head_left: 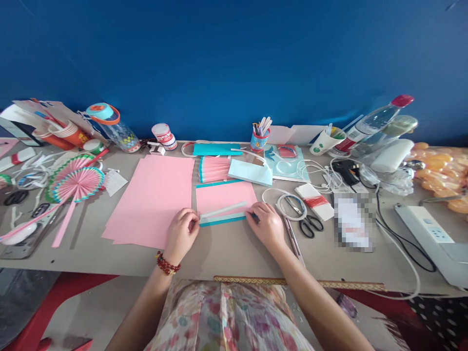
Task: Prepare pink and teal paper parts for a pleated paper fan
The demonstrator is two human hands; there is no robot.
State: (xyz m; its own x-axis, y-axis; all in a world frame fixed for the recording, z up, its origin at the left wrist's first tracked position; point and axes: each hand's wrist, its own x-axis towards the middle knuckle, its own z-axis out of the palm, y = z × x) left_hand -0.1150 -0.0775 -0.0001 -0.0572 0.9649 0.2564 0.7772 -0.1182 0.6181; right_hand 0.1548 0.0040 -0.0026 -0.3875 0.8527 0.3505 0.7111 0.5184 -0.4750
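A small pink paper sheet [223, 194] with blue bands along its far and near edges lies flat before me. A pale, narrow strip [225, 210], perhaps double-sided tape, runs at a slant across it and looks partly lifted. My left hand [183, 231] is closed in a pinch at the sheet's near left corner. At the near right corner, my right hand [266, 224] also pinches the blue-edged paper, its fingertips partly hidden. Beyond the sheet lie a pleated pink paper [214, 169] and a light blue folded paper [250, 172]. Larger pink sheets [153, 200] spread out to the left.
Scissors [310, 226], a tape roll [291, 204] and a pen-like stick [293, 241] lie right of my right hand. Farther right are a glue gun [347, 170], cables and a power strip [435, 234]. Folded paper fans [78, 184] and a bottle [113, 126] stand left.
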